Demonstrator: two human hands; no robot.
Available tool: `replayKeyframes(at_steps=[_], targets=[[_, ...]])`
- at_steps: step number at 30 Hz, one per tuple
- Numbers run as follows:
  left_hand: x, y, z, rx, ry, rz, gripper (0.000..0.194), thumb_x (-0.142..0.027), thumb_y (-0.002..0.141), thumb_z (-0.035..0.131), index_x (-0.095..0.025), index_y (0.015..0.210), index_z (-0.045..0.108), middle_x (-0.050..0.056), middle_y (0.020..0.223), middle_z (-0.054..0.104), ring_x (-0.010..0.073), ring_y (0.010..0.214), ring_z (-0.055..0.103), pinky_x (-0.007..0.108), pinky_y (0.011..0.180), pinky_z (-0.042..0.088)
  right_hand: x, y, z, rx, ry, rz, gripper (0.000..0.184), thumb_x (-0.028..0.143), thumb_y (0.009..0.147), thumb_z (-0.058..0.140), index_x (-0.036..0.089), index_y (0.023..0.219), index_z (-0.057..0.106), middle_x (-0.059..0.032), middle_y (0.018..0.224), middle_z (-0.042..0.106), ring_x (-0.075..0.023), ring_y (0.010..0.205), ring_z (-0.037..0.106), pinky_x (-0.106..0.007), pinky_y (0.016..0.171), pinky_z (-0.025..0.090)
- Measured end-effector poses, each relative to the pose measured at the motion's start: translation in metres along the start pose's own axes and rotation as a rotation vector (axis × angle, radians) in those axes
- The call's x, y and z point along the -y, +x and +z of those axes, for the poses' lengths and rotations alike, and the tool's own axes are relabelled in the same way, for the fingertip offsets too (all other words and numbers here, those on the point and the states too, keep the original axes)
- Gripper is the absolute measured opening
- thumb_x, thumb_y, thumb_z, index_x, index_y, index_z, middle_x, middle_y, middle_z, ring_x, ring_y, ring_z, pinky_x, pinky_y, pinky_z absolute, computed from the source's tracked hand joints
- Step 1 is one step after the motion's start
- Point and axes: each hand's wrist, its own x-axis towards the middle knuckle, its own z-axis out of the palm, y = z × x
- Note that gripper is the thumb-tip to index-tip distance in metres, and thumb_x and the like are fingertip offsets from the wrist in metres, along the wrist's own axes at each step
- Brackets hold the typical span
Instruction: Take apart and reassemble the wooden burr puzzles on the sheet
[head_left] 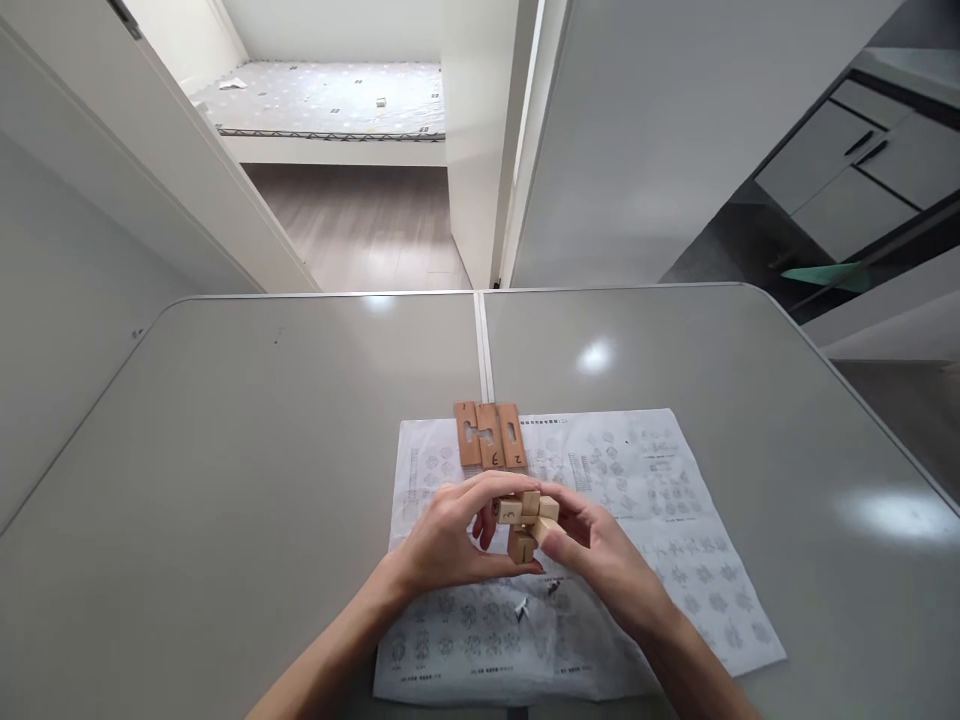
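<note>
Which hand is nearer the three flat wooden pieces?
Left. The left hand is just on the near side of the flat wooden pieces; the right hand is also on their near side, but farther off to the right.

Sheet [645, 470] flat on counter [225, 450], near edge, mostly right of the counter's seam [484, 350]. Three slotted plates [490, 418] side by side at sheet's far edge, left part, slightly overhanging onto counter. Block assembly [529, 505] above sheet, between left hand [457, 530] on its left and right hand [600, 545] on its right; plates just beyond it. Two small bits [521, 608] on sheet, nearer than the block assembly. Behind counter: floor [360, 220], then bed [330, 100], left of centre; door [480, 130] right of bed. Cabinets [847, 180] far right, beyond counter. Wall [60, 260] along counter's left.
</note>
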Motion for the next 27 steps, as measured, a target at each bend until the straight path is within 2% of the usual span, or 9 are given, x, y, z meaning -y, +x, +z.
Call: replayKeyframes(at_steps=[4,7,12,15,20,22,24,27], targets=[[-0.010,0.004,0.013,0.076,0.003,0.027,0.070,-0.033,0.080,0.098,-0.027,0.140,0.062,0.004,0.111,0.079,0.0072,0.063,0.057,0.018,0.054,0.054,0.003,-0.021,-0.007,0.042,0.016,0.008,0.057,0.056,0.089,0.088,0.024,0.134,0.074,-0.0118,0.132,0.079,-0.0337,0.125,0.073,-0.047,0.108,0.058],[-0.019,0.010,0.029,0.122,0.004,0.057,0.068,-0.034,0.082,0.096,-0.027,0.140,0.062,0.005,0.115,0.079,0.0054,0.059,0.053,0.019,0.054,0.053,0.003,-0.038,-0.016,0.050,0.018,-0.021,0.058,0.059,0.089,0.087,0.024,0.133,0.075,-0.0113,0.128,0.080,-0.0333,0.120,0.075,-0.046,0.104,0.060],[-0.035,0.027,0.053,0.195,0.084,0.047,0.069,-0.042,0.081,0.096,-0.027,0.140,0.062,0.005,0.114,0.079,0.0075,0.061,0.055,0.021,0.055,0.051,0.002,-0.063,-0.037,-0.045,0.014,-0.084,0.062,0.065,0.086,0.087,0.024,0.131,0.074,-0.0111,0.122,0.080,-0.0318,0.115,0.074,-0.044,0.101,0.060],[-0.044,0.037,0.066,0.246,0.170,0.093,0.070,-0.048,0.082,0.095,-0.027,0.141,0.063,0.004,0.113,0.081,0.0078,0.060,0.055,0.024,0.059,0.051,0.003,-0.077,-0.048,-0.063,0.012,-0.082,0.062,0.067,0.085,0.086,0.024,0.128,0.073,-0.0101,0.115,0.079,-0.0297,0.105,0.073,-0.043,0.094,0.059],[-0.056,0.048,0.082,0.265,0.259,0.111,0.066,-0.053,0.085,0.091,-0.027,0.140,0.065,0.003,0.105,0.082,0.0082,0.057,0.056,0.025,0.060,0.048,0.001,-0.096,-0.052,-0.158,-0.008,-0.107,0.073,0.072,0.085,0.083,0.024,0.137,0.068,-0.0102,0.113,0.077,-0.0300,0.107,0.069,-0.041,0.093,0.056],[-0.059,0.049,0.084,0.250,0.267,0.114,0.068,-0.052,0.084,0.092,-0.028,0.142,0.065,0.001,0.103,0.082,0.0079,0.057,0.055,0.024,0.059,0.048,-0.001,-0.100,-0.050,-0.180,-0.013,-0.145,0.078,0.080,0.088,0.075,0.024,0.141,0.064,-0.0106,0.114,0.077,-0.0305,0.108,0.069,-0.043,0.096,0.054],[-0.061,0.048,0.084,0.235,0.235,0.098,0.070,-0.051,0.082,0.094,-0.028,0.142,0.066,0.001,0.106,0.082,0.0076,0.057,0.055,0.024,0.060,0.050,-0.003,-0.103,-0.049,-0.182,-0.005,-0.185,0.077,0.086,0.096,0.057,0.025,0.142,0.061,-0.0112,0.116,0.076,-0.0306,0.109,0.069,-0.045,0.099,0.053],[-0.060,0.043,0.079,0.196,0.122,0.022,0.072,-0.052,0.078,0.096,-0.024,0.138,0.067,0.003,0.103,0.080,0.0087,0.061,0.059,0.023,0.061,0.055,-0.007,-0.106,-0.049,-0.215,-0.124,-0.243,0.066,0.079,0.106,0.043,0.026,0.142,0.060,-0.0104,0.119,0.075,-0.0286,0.106,0.069,-0.045,0.100,0.053]])
